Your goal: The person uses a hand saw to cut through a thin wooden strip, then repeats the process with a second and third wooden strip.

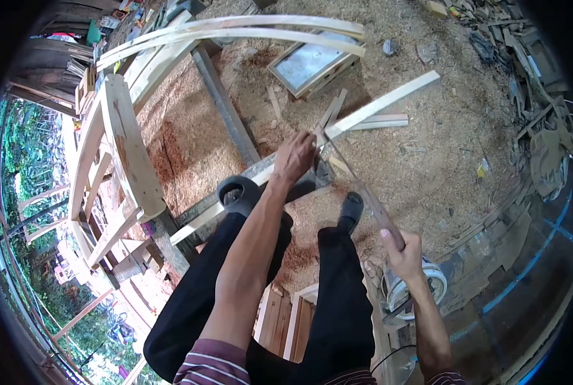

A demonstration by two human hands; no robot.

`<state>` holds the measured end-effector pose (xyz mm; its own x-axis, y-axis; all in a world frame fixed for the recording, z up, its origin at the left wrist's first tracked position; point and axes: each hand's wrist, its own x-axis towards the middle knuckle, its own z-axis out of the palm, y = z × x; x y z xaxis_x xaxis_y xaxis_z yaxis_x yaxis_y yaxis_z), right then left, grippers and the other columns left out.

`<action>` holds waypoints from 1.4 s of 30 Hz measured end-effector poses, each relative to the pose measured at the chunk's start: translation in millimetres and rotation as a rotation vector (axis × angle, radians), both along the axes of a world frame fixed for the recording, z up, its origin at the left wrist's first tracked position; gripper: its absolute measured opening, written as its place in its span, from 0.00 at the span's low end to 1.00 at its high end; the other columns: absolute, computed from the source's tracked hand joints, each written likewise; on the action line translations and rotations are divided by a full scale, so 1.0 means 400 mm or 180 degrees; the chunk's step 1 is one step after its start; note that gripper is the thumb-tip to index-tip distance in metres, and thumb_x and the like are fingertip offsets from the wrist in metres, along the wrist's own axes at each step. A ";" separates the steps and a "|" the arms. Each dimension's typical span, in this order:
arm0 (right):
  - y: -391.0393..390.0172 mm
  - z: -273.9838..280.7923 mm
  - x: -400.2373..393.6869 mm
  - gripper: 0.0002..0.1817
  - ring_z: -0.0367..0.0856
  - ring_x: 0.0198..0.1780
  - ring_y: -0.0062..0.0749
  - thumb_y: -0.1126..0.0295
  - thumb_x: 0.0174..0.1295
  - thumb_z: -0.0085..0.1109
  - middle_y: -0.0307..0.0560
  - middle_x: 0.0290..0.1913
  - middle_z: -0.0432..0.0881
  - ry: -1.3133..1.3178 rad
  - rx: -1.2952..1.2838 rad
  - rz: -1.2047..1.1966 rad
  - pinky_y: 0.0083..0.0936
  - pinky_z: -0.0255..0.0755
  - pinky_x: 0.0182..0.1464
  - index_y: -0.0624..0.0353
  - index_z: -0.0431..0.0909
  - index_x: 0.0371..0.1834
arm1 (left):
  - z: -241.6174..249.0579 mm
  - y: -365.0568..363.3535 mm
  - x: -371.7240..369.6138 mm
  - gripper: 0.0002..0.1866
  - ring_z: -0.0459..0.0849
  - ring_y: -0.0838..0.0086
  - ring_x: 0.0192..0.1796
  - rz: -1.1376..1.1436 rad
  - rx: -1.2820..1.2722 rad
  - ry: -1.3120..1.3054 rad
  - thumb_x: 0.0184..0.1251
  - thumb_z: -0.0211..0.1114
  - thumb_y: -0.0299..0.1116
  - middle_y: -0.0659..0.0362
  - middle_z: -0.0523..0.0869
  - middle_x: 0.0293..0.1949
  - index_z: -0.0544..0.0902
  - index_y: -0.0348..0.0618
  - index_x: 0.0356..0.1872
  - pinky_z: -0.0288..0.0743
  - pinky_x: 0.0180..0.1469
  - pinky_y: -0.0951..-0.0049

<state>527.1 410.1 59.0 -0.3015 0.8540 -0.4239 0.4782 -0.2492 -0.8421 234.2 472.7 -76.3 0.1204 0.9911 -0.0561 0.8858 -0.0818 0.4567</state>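
Observation:
A long pale wood strip (389, 102) runs diagonally in front of me, across a dark beam near my left foot. My left hand (294, 156) is closed over the strip around its middle, fingers curled down on it. My right hand (403, 253) is wrapped round the brown handle of a long, narrow tool (377, 212). From that hand, the slim far part of the tool slants up to the strip, its tip right beside my left fingers. I cannot tell what kind of blade it has.
Curved wooden pieces (235, 32) and a thick plank (129, 147) stand at the left. A framed pane (312, 61) lies on the shavings-covered ground. A dark bar (225, 106) crosses ahead. A white bucket (435, 276) sits by my right arm. Scrap wood (546, 122) lines the right side.

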 end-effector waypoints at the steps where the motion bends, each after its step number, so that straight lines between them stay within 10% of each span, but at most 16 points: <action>1: 0.002 0.007 -0.010 0.21 0.60 0.17 0.16 0.59 0.63 0.57 0.37 0.11 0.62 0.0068 -0.0284 -0.0251 0.26 0.55 0.20 0.65 0.74 0.18 | 0.000 0.002 -0.004 0.13 0.78 0.59 0.45 0.0073 0.0024 -0.0009 0.55 0.65 0.32 0.53 0.78 0.39 0.78 0.40 0.41 0.74 0.47 0.63; 12: 0.030 0.063 -0.044 0.21 0.61 0.17 0.13 0.60 0.62 0.59 0.35 0.10 0.61 -0.0161 -0.0021 -0.0317 0.23 0.54 0.19 0.65 0.73 0.17 | 0.003 0.018 -0.007 0.14 0.75 0.60 0.46 0.0212 0.0057 -0.0107 0.56 0.66 0.35 0.55 0.79 0.41 0.80 0.41 0.42 0.73 0.50 0.65; 14: 0.025 0.074 -0.051 0.21 0.60 0.16 0.14 0.61 0.62 0.60 0.35 0.09 0.61 0.0465 -0.0953 -0.1169 0.23 0.53 0.18 0.65 0.73 0.17 | -0.001 0.018 -0.005 0.14 0.76 0.60 0.45 0.0192 0.0159 -0.0069 0.55 0.67 0.35 0.56 0.79 0.41 0.80 0.41 0.41 0.73 0.49 0.65; 19: 0.059 0.153 -0.070 0.19 0.60 0.14 0.15 0.63 0.62 0.59 0.38 0.09 0.62 -0.0357 -0.0052 -0.0198 0.24 0.53 0.17 0.66 0.74 0.18 | -0.018 0.008 -0.017 0.15 0.76 0.61 0.44 0.0052 0.0449 -0.0201 0.54 0.67 0.35 0.57 0.80 0.40 0.81 0.42 0.41 0.73 0.49 0.66; 42: 0.023 0.060 -0.037 0.15 0.67 0.12 0.25 0.66 0.59 0.60 0.48 0.10 0.65 -0.0194 0.0204 -0.0169 0.26 0.59 0.18 0.66 0.76 0.20 | 0.002 0.049 0.004 0.12 0.76 0.60 0.47 0.0384 -0.0095 -0.0268 0.61 0.62 0.38 0.54 0.79 0.40 0.79 0.42 0.40 0.71 0.49 0.63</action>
